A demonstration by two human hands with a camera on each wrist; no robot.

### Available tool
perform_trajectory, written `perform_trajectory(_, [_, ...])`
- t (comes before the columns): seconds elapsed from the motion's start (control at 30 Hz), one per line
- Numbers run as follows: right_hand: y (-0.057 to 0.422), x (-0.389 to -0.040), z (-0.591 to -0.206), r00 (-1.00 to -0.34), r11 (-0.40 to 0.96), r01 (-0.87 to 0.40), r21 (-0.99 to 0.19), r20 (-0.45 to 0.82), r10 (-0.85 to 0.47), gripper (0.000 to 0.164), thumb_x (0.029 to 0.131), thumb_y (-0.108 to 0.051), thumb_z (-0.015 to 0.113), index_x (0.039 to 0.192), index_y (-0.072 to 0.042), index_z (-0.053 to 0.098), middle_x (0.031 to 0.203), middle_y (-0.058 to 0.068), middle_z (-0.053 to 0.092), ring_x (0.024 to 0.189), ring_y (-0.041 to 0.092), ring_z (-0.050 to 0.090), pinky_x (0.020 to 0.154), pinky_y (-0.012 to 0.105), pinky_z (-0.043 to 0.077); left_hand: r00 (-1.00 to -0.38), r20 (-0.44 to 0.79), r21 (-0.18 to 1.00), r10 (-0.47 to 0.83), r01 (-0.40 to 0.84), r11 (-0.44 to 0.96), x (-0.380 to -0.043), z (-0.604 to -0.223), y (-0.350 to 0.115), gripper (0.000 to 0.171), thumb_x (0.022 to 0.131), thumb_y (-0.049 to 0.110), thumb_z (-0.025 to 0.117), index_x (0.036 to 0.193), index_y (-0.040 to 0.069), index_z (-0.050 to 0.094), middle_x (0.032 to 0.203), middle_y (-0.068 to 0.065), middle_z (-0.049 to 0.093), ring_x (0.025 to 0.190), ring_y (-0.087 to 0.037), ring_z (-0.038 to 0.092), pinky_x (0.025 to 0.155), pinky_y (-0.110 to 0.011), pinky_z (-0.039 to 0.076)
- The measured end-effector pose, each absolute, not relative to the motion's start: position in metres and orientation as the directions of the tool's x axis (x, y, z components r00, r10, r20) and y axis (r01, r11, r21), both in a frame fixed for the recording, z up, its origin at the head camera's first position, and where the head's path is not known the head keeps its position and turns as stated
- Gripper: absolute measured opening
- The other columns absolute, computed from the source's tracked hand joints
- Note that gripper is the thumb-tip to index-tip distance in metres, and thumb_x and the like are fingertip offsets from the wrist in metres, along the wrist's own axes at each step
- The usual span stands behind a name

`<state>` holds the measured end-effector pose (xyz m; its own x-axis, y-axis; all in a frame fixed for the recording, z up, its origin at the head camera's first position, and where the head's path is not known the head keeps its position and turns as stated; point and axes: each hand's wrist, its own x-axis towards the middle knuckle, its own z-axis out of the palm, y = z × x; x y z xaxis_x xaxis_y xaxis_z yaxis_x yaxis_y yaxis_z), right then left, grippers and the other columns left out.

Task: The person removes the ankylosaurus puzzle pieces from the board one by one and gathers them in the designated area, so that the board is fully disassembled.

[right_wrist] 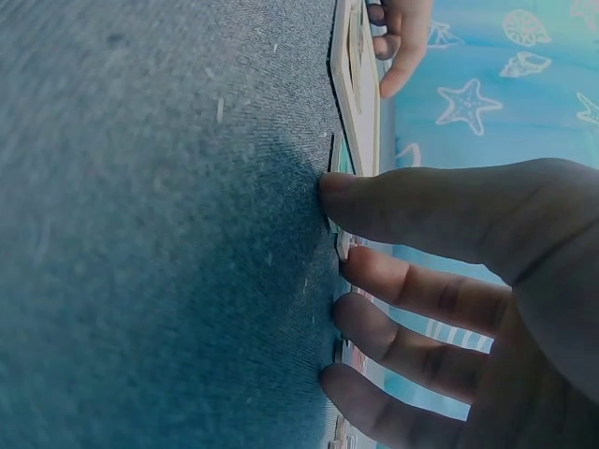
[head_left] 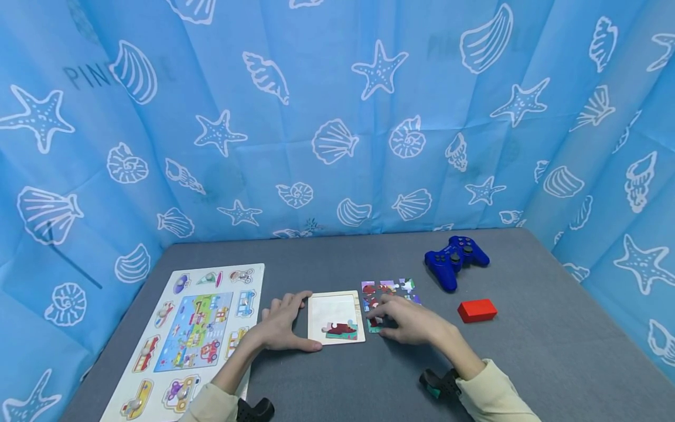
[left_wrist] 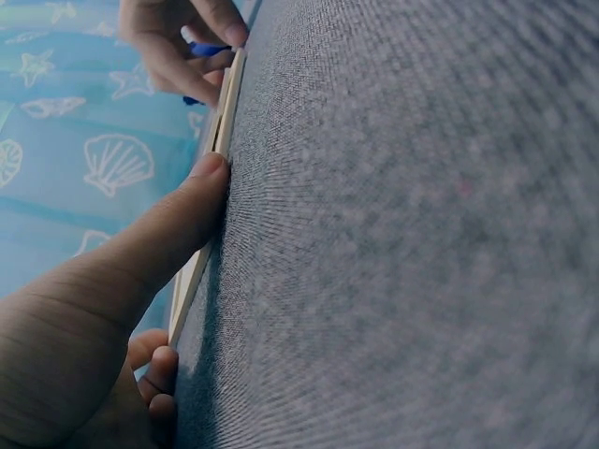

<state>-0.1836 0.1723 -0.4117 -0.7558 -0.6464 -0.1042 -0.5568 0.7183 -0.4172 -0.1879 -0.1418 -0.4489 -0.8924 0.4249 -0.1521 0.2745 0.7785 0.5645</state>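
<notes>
A small square wooden puzzle tray (head_left: 329,308) lies on the table, with joined red and teal jigsaw pieces (head_left: 343,330) in its lower part. My left hand (head_left: 282,325) grips the tray at its left side, the thumb against the near edge and the fingers by the far left corner. Just right of the tray, several loose jigsaw pieces (head_left: 387,286) lie close together. My right hand (head_left: 408,319) reaches over them, thumb and index finger pinching a teal-edged puzzle piece (head_left: 374,329) flat on the table. Its other fingers touch or hover over neighbouring pieces and partly hide them.
To the left lies a large white knob puzzle board (head_left: 195,328) with vehicle pieces. A blue game controller (head_left: 456,259) and a red block (head_left: 477,310) are at the right. A blue shell-patterned curtain (head_left: 337,117) hangs behind the grey table (head_left: 337,387).
</notes>
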Motion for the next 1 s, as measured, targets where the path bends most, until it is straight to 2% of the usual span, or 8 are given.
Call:
perform_trajectory(0.2, [0.172, -0.183, -0.412, -0.758, 0.724, -0.550, -0.416, -0.115, -0.642, 0.037, 0.089, -0.013, 0.078, 0.126, -0.013, 0.073, 0.107, 0.000, 0.064, 0.088, 0.010, 0.053, 0.077, 0.029, 0.047, -0.892, -0.177, 0.565, 0.417, 0.255, 0.785, -0.189, -0.451, -0.142, 0.114, 0.070, 0.067, 0.084, 0.159, 0.019, 0.031, 0.140, -0.012, 0.048, 0.108, -0.025, 0.037, 0.080, -0.038, 0.026])
perform_trajectory(0.47, [0.171, -0.183, -0.412, -0.758, 0.723, -0.556, -0.411, -0.107, -0.644, 0.037, 0.088, -0.013, 0.078, 0.126, -0.013, 0.074, 0.107, 0.001, 0.064, 0.087, 0.010, 0.052, 0.075, 0.029, 0.046, -0.897, -0.174, 0.560, 0.406, 0.249, 0.790, -0.191, -0.456, -0.142, 0.115, 0.068, 0.064, 0.086, 0.160, 0.022, 0.031, 0.141, -0.011, 0.048, 0.109, -0.025, 0.036, 0.082, -0.038, 0.026])
perform_trajectory(0.7, [0.171, -0.182, -0.409, -0.763, 0.718, -0.552, -0.423, -0.092, -0.640, 0.037, 0.087, -0.014, 0.079, 0.124, -0.015, 0.074, 0.104, 0.000, 0.062, 0.087, 0.011, 0.052, 0.074, 0.026, 0.045, -0.894, -0.172, 0.570, 0.414, 0.252, 0.782, -0.189, -0.451, -0.141, 0.114, 0.069, 0.063, 0.086, 0.159, 0.019, 0.032, 0.140, -0.011, 0.048, 0.108, -0.025, 0.036, 0.080, -0.040, 0.027])
perform_trajectory(0.87, [0.168, -0.180, -0.404, -0.761, 0.703, -0.571, -0.424, -0.049, -0.647, 0.034, 0.088, -0.015, 0.080, 0.121, -0.015, 0.075, 0.112, 0.001, 0.066, 0.096, 0.015, 0.059, 0.083, 0.034, 0.052, -0.897, -0.186, 0.559, 0.400, 0.238, 0.794, -0.189, -0.450, -0.140, 0.113, 0.070, 0.060, 0.087, 0.160, 0.020, 0.031, 0.140, -0.010, 0.047, 0.108, -0.024, 0.036, 0.081, -0.039, 0.027])
perform_trajectory(1.0, [0.163, -0.179, -0.402, -0.751, 0.693, -0.596, -0.406, -0.026, -0.660, 0.034, 0.088, -0.016, 0.080, 0.121, -0.013, 0.075, 0.114, 0.003, 0.069, 0.099, 0.016, 0.062, 0.086, 0.037, 0.054, -0.897, -0.187, 0.564, 0.401, 0.237, 0.791, -0.190, -0.450, -0.140, 0.113, 0.070, 0.060, 0.087, 0.160, 0.021, 0.031, 0.140, -0.009, 0.048, 0.108, -0.024, 0.036, 0.081, -0.039, 0.027])
